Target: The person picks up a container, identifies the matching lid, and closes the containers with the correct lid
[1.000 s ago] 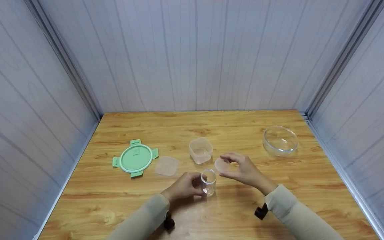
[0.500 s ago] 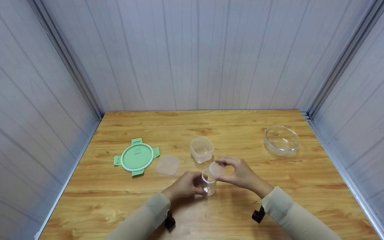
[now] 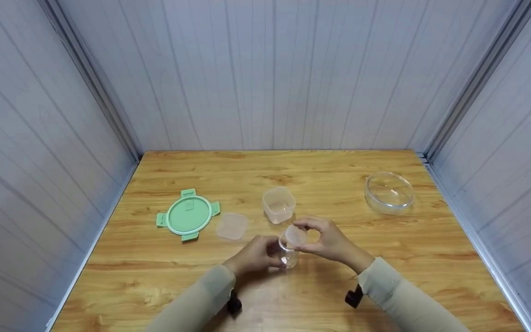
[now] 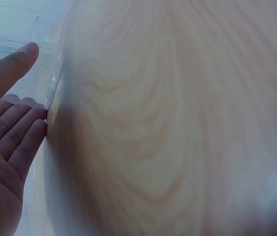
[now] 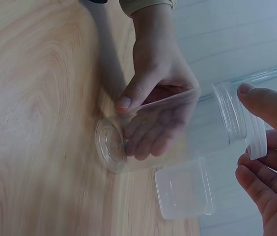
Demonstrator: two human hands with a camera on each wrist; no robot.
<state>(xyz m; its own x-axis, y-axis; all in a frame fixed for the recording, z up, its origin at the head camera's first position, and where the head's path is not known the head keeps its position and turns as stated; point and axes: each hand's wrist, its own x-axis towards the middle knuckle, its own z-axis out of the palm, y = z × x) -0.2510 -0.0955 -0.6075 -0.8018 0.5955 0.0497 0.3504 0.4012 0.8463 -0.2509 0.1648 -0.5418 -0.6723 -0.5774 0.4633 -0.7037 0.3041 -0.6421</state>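
A clear jar (image 3: 288, 258) with a threaded neck stands upright on the wooden table, and my left hand (image 3: 255, 254) grips its side. In the left wrist view the thumb (image 4: 29, 48) lies across the jar (image 4: 18, 73), fingers behind it. My right hand (image 3: 332, 242) pinches a round translucent lid (image 3: 297, 234) by its edge, tilted right at the jar's mouth. Seen from the right wrist, the lid (image 5: 256, 135) overlaps the neck (image 5: 229, 112), thumb on one side and fingers on the other.
Behind the jar stands a square translucent container (image 3: 279, 205). Its flat square lid (image 3: 232, 226) lies to the left, beside a green round lid (image 3: 189, 215) with clip tabs. A clear glass bowl (image 3: 389, 192) sits at the back right. Panel walls (image 3: 265, 74) enclose the table.
My right hand has moved left with the round lid, from beside the jar to its mouth. The left hand keeps its grip on the jar in about the same place.
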